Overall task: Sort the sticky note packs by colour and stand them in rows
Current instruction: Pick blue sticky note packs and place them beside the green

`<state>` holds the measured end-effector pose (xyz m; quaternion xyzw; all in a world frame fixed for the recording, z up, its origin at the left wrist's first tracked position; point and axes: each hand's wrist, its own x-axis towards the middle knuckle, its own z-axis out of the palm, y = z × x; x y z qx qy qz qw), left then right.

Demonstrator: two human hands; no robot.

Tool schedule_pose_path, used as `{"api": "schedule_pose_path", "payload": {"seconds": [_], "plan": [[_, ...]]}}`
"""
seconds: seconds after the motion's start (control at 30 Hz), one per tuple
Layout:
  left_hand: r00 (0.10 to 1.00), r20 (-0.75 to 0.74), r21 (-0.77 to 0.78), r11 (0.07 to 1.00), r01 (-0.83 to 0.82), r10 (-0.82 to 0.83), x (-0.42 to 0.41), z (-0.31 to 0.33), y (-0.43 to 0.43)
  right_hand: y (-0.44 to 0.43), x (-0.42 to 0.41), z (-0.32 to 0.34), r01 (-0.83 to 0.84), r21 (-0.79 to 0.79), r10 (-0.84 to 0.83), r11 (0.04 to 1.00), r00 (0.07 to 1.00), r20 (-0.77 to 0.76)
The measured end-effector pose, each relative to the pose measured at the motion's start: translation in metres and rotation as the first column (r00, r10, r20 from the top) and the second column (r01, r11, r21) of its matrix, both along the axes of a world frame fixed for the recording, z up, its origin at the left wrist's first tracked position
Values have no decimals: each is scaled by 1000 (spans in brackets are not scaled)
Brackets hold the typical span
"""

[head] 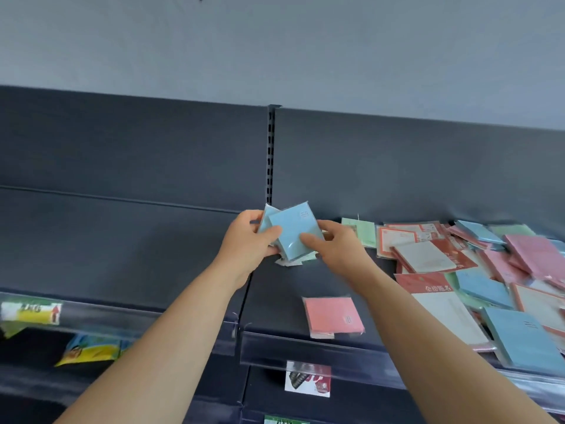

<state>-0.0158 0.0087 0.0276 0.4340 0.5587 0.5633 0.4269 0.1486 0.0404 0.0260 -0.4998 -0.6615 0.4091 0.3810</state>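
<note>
So both hands are on the blue packs (294, 232) right now. There are two of them, tilted, with the front one overlapping the one behind, held up in front of the back panel (397, 166) about where the slotted post (270, 154) runs down. The left hand (247, 241) grips them from the left, thumb on the front face and fingers tucked behind. The right hand (336, 249) pinches the front pack from the right, thumb on its face. Something pale pokes out under the packs, can't tell what it is. On the shelf (275, 301) a lone pink pack (333, 316) lies flat near the front edge, well apart from the hands. Off to the right is a messy pile (428, 255) of blue, pink, green and red-and-white packs, all lying flat and overlapping. One green pack (362, 231) sits at its left end, just beside the right hand. A price tag (308, 378) hangs under the shelf lip.
</note>
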Motion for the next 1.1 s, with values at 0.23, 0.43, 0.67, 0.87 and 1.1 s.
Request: {"api": "schedule_pose_path", "payload": {"seconds": [0.23,0.43,0.67,0.87,1.1], "plan": [[994,29,-22,994,-104,105,-91,5,-32,-13,-97,10,-140,-44,136,989,987,-84],[979,-23,-18,979,-202,202,-196,7,-66,-32,-204,13,-241,-34,234,970,963,-133],[930,-202,-42,946,-321,307,-333,14,-116,-62,-350,9,-261,-42,249,965,951,-180],[873,-341,-46,922,-385,348,-423,9,-135,-74,-445,-4,-245,-120,220,962,956,-194],[838,-400,-80,897,-436,372,-499,-3,-113,-54,-522,-16,-257,-143,238,956,962,-137]]}}
